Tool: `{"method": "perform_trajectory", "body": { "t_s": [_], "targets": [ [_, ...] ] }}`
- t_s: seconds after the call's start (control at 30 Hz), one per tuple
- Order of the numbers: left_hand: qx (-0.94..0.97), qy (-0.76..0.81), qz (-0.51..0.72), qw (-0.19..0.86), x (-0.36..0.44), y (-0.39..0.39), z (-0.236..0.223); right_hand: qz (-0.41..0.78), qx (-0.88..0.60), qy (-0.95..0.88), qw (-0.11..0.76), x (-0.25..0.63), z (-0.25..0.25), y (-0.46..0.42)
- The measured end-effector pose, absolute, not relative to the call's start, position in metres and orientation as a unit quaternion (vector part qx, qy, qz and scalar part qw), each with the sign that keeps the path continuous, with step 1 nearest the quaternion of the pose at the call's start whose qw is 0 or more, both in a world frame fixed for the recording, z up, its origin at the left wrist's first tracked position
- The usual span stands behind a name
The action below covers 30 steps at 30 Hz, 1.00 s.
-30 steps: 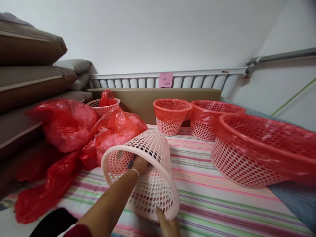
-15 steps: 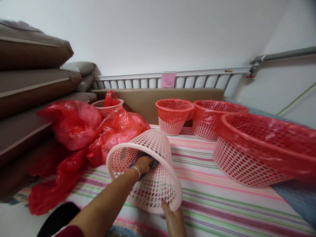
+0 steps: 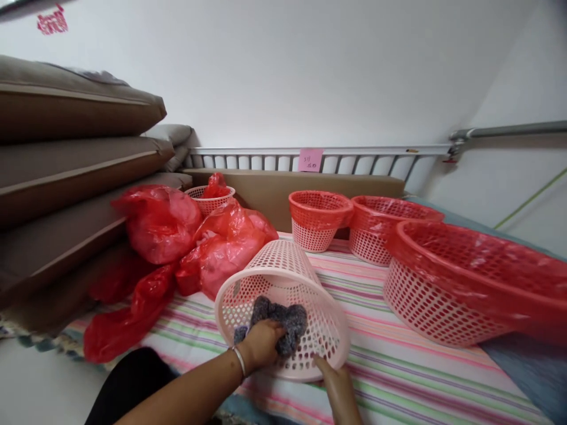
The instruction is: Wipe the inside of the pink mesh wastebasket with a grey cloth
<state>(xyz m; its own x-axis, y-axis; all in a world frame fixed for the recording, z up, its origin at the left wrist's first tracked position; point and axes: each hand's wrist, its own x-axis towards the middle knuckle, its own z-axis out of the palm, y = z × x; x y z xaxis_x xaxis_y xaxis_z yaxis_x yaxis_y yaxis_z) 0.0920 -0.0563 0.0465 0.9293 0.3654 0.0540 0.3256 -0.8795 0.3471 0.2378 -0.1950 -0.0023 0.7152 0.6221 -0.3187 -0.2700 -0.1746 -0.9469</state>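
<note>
A pale pink perforated plastic basket (image 3: 283, 260) lies on its side, its mouth facing me. My left hand (image 3: 263, 345), with a bracelet at the wrist, reaches into the mouth and has its fingers closed on a dark grey speckled cloth (image 3: 290, 324). A smaller bluish-purple bit of fabric shows beside that wrist. At the lower right of the mouth, my right hand (image 3: 336, 383) grips the basket rim, thumb on the inside; its other fingers are hidden behind the rim.
Three baskets lined with red plastic bags stand at right: a small one (image 3: 314, 236), a middle one (image 3: 370, 239) and a large one (image 3: 434, 301). Filled red bags (image 3: 159, 224) lie at left near stacked brown cushions (image 3: 80, 159). A striped sheet (image 3: 376, 354) covers the surface.
My left hand has drawn the grey cloth from deeper in the basket toward its mouth. My right hand stays on the rim. The view has shifted slightly.
</note>
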Motion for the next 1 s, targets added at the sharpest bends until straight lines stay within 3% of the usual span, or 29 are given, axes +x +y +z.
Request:
{"method": "perform_trajectory", "body": {
  "t_s": [0.2,0.37,0.47,0.6,0.73,0.9,1.0],
  "targets": [
    [0.973,0.146,0.1,0.152,0.066,-0.09,0.063,0.314,-0.698,-0.122,0.632,0.216,0.008,-0.212],
    [0.964,0.065,0.214,0.148,0.005,-0.097,0.051,0.247,-0.691,-0.117,0.669,0.194,-0.001,-0.252],
    [0.929,0.133,0.292,0.183,-0.04,-0.088,0.024,0.228,-0.698,-0.121,0.668,0.179,-0.005,-0.265],
    [0.83,0.31,0.333,0.323,-0.07,-0.072,0.008,0.237,-0.697,-0.198,0.647,0.168,0.015,-0.247],
    [0.747,0.361,0.358,0.429,-0.055,-0.062,0.031,0.216,-0.731,-0.357,0.54,0.163,0.052,-0.2],
    [0.72,0.346,0.366,0.478,-0.022,-0.053,0.052,0.1,-0.848,-0.432,0.292,0.143,0.068,-0.144],
    [0.714,0.344,0.366,0.487,-0.015,-0.045,0.047,0.087,-0.861,-0.431,0.254,0.14,0.059,-0.129]
  ]
}}
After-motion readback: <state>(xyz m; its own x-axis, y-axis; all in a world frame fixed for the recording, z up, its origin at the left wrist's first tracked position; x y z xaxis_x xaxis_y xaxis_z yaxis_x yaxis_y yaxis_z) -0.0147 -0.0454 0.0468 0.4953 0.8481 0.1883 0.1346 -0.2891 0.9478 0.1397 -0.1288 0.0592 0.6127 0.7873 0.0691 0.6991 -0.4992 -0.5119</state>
